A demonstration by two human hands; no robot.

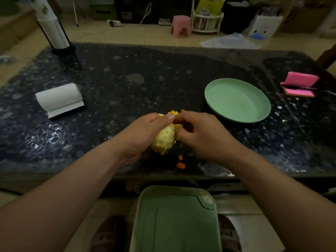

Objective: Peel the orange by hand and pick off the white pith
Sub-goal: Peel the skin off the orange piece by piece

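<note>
the orange (164,138), mostly bare and pale with pith, is held above the near edge of the dark speckled surface (127,88), cupped in the grip of the left hand (143,131). the right hand (198,131) has its fingers pinched closed at the fruit's top. small orange peel bits (180,163) lie just below, with a green plate (237,100) to the right.
</note>
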